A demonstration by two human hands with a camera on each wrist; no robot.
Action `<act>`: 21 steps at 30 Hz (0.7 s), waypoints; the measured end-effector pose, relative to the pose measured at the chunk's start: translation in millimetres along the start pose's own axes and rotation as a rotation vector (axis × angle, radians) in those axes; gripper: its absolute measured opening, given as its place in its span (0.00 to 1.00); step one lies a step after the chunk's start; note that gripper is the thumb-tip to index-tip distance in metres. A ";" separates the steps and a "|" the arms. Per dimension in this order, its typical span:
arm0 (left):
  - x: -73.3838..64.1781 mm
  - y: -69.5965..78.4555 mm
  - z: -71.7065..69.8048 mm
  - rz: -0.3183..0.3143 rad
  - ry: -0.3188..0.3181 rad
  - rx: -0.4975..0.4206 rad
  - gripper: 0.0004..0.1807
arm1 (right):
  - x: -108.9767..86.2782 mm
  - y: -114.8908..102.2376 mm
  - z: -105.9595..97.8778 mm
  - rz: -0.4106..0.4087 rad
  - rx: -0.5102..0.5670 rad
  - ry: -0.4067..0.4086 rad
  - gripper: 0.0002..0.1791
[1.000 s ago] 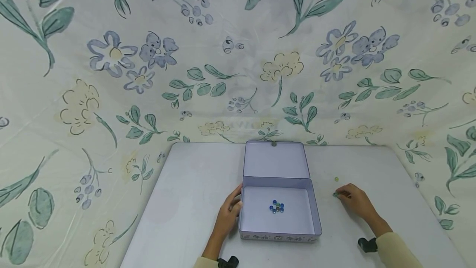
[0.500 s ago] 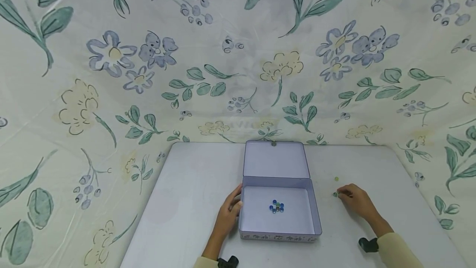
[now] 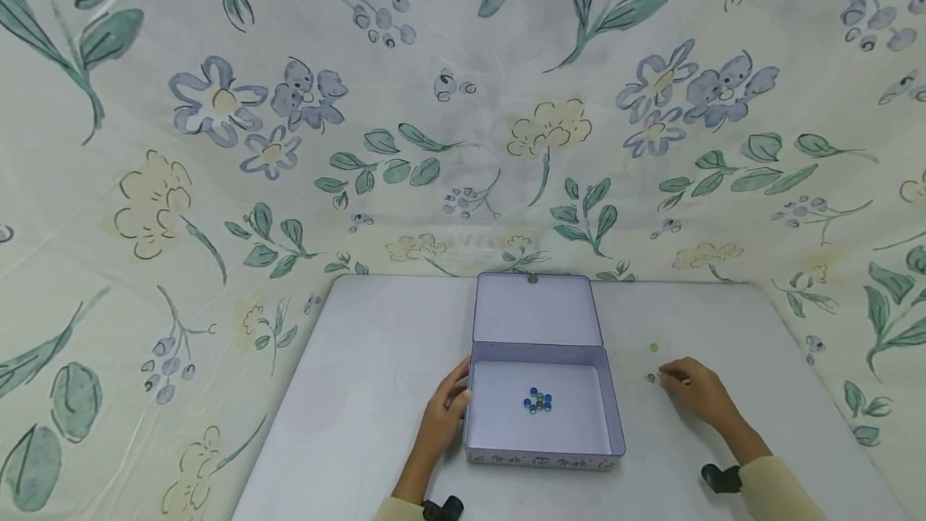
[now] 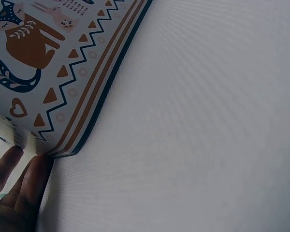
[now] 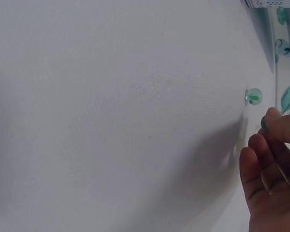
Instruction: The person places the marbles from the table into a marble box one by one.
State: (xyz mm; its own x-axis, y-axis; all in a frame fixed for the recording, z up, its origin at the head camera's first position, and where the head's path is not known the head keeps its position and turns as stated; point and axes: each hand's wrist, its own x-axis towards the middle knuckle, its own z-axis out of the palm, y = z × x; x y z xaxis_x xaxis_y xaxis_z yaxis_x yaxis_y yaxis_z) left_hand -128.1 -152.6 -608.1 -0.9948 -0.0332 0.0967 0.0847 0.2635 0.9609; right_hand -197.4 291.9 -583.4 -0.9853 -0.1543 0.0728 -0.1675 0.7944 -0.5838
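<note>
Pinching what looks like a dark green marble (image 5: 264, 122), your right hand (image 3: 697, 392) has thumb and fingertip brought together; its other fingers are loosely bent and hold nothing. Just beside those tips, to your left, a clear marble with a green swirl (image 5: 253, 96) sits on the table (image 3: 362, 392) — it is round, so there is no long axis to match. Near it, farther from you, lies a yellow-green marble (image 3: 654, 347). For all three, your right hand is clearly the nearer. The box (image 3: 542, 461) lies farther left, and its right wall stands between your fingertips and the marble cluster (image 3: 539, 398) on its floor — in my judgement, the relation that counts. The lid (image 3: 537, 310) is folded back at the far side, and your left hand (image 3: 441, 412) rests against the left wall, fingers fairly straight along it
</note>
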 end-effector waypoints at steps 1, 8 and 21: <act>0.0 -0.7 0.1 0.000 0.000 -0.002 0.29 | -0.4 -0.5 -0.6 0.000 0.000 0.007 0.09; -1.6 -1.2 0.0 0.004 -0.005 0.000 0.28 | -1.0 -5.6 -4.5 -0.002 0.000 0.005 0.09; -0.3 9.0 2.4 -0.020 0.002 0.059 0.28 | 4.5 -22.6 -8.3 -0.072 0.027 0.042 0.09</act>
State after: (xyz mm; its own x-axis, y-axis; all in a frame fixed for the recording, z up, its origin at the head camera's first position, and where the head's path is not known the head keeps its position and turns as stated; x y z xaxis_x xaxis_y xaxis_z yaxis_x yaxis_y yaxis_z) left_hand -127.2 -147.9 -600.1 -0.9961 -0.0410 0.0780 0.0609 0.3192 0.9457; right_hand -198.3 278.1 -563.2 -0.9714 -0.1852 0.1484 -0.2373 0.7657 -0.5978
